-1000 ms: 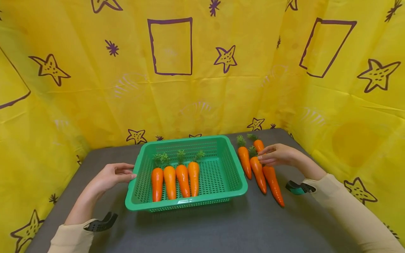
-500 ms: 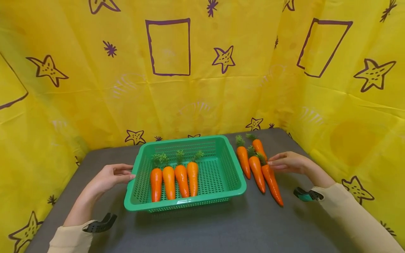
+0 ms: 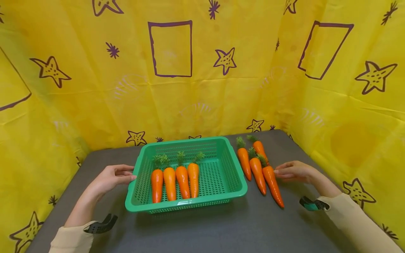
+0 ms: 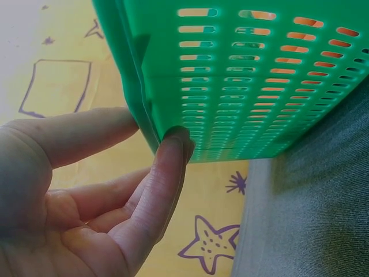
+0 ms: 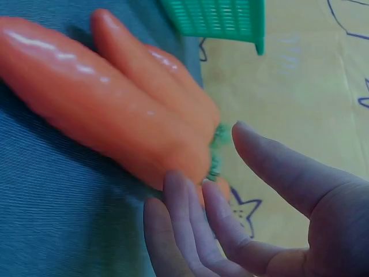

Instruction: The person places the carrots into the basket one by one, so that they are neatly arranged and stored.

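Note:
My left hand (image 3: 115, 176) pinches the left rim of a green plastic basket (image 3: 190, 208). In the left wrist view, the thumb (image 4: 95, 135) meets the rim's edge and the fingers bend in below it, by the slotted wall. Inside the basket, several orange carrots (image 3: 170, 184) with green tufts lie side by side toward the left. My right hand (image 3: 294, 171) is beside the front right carrot (image 3: 273, 186), fingertips right at its thick end. Seen from the right wrist, thumb and fingers are spread apart, with nothing held.
More carrots, a left one (image 3: 244, 163), a middle one (image 3: 257, 175) and a back one (image 3: 260, 151), lie right of the basket on the dark grey table (image 3: 202, 232). A yellow patterned cloth (image 3: 202, 88) encloses the table at the back and sides.
My right hand has moved right and toward me, off the tops of the middle carrots to the outer side of the front right one. The left hand stays at the rim.

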`<move>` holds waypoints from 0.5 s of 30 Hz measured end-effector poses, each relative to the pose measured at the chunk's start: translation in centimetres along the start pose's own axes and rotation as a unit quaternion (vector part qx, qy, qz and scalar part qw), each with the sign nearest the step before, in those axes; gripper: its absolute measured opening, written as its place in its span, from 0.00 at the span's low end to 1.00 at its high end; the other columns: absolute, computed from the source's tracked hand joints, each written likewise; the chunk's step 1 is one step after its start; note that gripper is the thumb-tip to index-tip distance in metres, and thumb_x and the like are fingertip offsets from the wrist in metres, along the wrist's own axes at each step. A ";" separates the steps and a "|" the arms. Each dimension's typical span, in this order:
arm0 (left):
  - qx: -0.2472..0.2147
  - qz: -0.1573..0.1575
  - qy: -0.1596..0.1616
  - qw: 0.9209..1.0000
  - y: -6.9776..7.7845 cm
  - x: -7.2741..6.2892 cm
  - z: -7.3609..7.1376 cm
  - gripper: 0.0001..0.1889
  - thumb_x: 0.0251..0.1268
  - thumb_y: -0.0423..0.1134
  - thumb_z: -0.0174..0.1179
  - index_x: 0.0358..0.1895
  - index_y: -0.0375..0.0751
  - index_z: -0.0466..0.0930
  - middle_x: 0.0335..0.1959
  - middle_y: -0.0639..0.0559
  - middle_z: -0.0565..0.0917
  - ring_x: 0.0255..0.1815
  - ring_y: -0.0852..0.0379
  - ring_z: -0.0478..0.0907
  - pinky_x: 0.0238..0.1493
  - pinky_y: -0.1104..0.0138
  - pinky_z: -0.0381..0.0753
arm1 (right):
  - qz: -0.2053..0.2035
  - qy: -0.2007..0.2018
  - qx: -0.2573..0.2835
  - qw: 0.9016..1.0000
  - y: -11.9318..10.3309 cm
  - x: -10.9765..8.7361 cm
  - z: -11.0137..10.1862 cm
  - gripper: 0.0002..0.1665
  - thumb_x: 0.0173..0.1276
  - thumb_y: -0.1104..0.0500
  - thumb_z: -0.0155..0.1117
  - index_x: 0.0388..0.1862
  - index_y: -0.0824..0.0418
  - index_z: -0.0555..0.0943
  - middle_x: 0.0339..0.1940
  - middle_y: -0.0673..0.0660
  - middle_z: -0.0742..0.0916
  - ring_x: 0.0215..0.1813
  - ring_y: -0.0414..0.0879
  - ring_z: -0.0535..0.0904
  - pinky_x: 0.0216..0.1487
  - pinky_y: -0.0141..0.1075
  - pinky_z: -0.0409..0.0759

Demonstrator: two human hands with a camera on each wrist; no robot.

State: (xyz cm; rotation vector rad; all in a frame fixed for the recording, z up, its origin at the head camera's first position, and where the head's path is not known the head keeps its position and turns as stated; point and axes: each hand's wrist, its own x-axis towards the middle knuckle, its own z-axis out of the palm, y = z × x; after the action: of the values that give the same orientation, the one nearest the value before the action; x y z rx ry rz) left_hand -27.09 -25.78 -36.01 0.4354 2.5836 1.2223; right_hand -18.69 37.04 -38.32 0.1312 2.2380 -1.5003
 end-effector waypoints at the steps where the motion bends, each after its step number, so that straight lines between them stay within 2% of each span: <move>1: -0.001 0.002 0.000 1.000 0.0 0.0 0.0 0.34 0.61 0.47 0.64 0.62 0.24 0.67 0.45 0.40 0.84 0.40 0.56 0.82 0.49 0.52 0.80 | 0.001 0.001 0.000 1.000 0.2 0.0 0.1 0.36 0.71 0.55 0.57 0.64 0.81 0.62 0.56 0.63 0.81 0.57 0.51 0.80 0.58 0.47 0.77; 7: -0.004 0.005 0.002 1.000 -0.2 0.3 0.1 0.34 0.61 0.47 0.64 0.62 0.24 0.67 0.45 0.40 0.84 0.39 0.55 0.82 0.50 0.51 0.80 | 0.018 0.015 -0.006 1.000 1.3 0.3 0.8 0.35 0.70 0.54 0.59 0.63 0.81 0.64 0.52 0.60 0.83 0.54 0.50 0.81 0.56 0.46 0.79; 15: -0.004 0.003 0.003 1.000 -0.2 0.2 0.1 0.34 0.60 0.47 0.64 0.62 0.24 0.67 0.45 0.40 0.84 0.39 0.56 0.82 0.49 0.52 0.80 | 0.040 0.021 -0.007 0.999 2.0 1.0 1.7 0.40 0.67 0.51 0.62 0.63 0.82 0.64 0.57 0.67 0.80 0.53 0.48 0.81 0.56 0.46 0.79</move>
State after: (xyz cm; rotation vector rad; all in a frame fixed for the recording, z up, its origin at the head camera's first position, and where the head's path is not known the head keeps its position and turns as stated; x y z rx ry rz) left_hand -27.26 -25.79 -36.23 0.4390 2.5844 1.2368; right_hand -18.42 36.16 -40.96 0.2471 2.2478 -1.4527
